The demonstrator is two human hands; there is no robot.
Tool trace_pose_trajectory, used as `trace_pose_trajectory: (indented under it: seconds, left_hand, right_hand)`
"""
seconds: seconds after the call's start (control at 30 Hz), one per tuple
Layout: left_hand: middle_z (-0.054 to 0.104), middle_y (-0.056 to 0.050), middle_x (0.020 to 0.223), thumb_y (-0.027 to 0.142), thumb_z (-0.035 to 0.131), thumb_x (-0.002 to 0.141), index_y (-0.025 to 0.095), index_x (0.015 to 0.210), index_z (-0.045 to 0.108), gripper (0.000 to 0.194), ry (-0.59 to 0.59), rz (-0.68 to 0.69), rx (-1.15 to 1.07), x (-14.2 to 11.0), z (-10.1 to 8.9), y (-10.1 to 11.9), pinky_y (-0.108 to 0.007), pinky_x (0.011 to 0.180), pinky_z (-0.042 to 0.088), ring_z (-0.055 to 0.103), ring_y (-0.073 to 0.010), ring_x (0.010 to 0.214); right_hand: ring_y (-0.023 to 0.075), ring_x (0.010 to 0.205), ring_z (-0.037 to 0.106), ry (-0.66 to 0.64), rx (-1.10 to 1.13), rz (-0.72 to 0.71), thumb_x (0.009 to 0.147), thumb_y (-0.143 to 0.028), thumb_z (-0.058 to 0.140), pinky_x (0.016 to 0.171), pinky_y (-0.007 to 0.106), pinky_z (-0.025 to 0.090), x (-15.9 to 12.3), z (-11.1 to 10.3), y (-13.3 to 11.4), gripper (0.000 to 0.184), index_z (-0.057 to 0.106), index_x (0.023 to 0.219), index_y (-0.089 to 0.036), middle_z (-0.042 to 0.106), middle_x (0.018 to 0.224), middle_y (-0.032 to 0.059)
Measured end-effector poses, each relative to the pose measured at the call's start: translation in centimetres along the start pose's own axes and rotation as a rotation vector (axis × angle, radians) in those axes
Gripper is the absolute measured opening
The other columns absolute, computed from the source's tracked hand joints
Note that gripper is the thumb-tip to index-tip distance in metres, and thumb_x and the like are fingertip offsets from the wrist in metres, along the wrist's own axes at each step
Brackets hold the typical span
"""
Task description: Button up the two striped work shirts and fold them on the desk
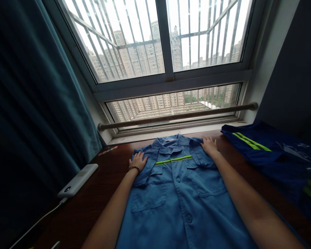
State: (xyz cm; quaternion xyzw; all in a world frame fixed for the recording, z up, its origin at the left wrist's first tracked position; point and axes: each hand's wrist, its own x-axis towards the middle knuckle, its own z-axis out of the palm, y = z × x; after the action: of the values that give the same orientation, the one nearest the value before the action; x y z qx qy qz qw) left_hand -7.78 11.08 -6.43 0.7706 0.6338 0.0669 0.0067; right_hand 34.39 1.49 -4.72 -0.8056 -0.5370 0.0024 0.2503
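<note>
A blue work shirt (171,193) lies front up on the dark wooden tabletop (103,176), its collar toward the window. Its sleeves are folded in over the chest, and a yellow-green reflective stripe crosses below the collar. My left hand (138,162) rests flat on the folded sleeve at the left shoulder, fingers spread, a beaded bracelet on the wrist. At the other shoulder my right hand (209,145) lies with fingers apart, touching the edge of the folded sleeve. Buttons run down the middle of the shirt, between two chest pockets.
Dark blue garments with reflective stripes (259,152) lie to the right. On the left are a white power bank (77,180) with a cable (38,219) and a teal curtain (75,131). A horizontal rail (178,117) crosses the barred window behind the table.
</note>
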Motion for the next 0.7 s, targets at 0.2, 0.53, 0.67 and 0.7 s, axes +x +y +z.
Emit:
trace_pose_trajectory:
  seconds: [0.2, 0.53, 0.67, 0.7]
  left_hand:
    - [0.019, -0.005, 0.145, 0.064, 0.017, 0.079, 0.034, 0.133, 0.031, 0.063, -0.036, -0.133, -0.013, -0.3, -0.1, 0.0, -0.061, 0.097, 0.014, 0.015, -0.0287, 0.131]
    - [0.027, -0.021, 0.138, 0.056, 0.041, 0.076, 0.012, 0.132, 0.033, 0.071, 0.144, -0.373, -0.141, -1.1, -1.2, 0.1, -0.052, 0.098, 0.022, 0.023, -0.0347, 0.127]
    - [0.051, -0.031, 0.109, 0.043, 0.059, 0.069, -0.004, 0.11, 0.049, 0.063, 0.161, -0.389, -0.211, -0.5, -2.8, -1.4, -0.048, 0.086, 0.037, 0.045, -0.0403, 0.109]
    - [0.055, -0.028, 0.104, 0.042, 0.062, 0.068, -0.001, 0.105, 0.053, 0.059, 0.148, -0.339, -0.239, -0.2, -3.3, -1.7, -0.047, 0.083, 0.04, 0.049, -0.0393, 0.103]
  right_hand:
    - [0.0318, 0.13, 0.012, -0.056, -0.169, -0.034, 0.084, -0.057, 0.03, 0.103, 0.048, 0.01, -2.3, 2.1, -4.7, 0.073, 0.025, 0.136, -0.006, 0.021, 0.141, 0.0194]
    - [0.02, 0.118, 0.041, -0.079, 0.077, -0.047, 0.089, -0.035, 0.029, 0.098, 0.031, 0.029, -2.7, 0.9, -4.2, 0.041, 0.05, 0.119, -0.019, 0.049, 0.125, 0.0093]
    - [0.0314, 0.111, 0.047, 0.022, 0.037, 0.227, 0.079, -0.03, 0.048, 0.091, 0.043, 0.035, -1.3, -0.8, -1.0, 0.051, 0.043, 0.123, -0.005, 0.049, 0.118, 0.0244]
    - [0.0332, 0.105, 0.05, 0.011, 0.038, 0.272, 0.073, -0.031, 0.055, 0.086, 0.044, 0.039, -0.9, -0.9, -0.3, 0.055, 0.045, 0.12, -0.003, 0.052, 0.112, 0.0259]
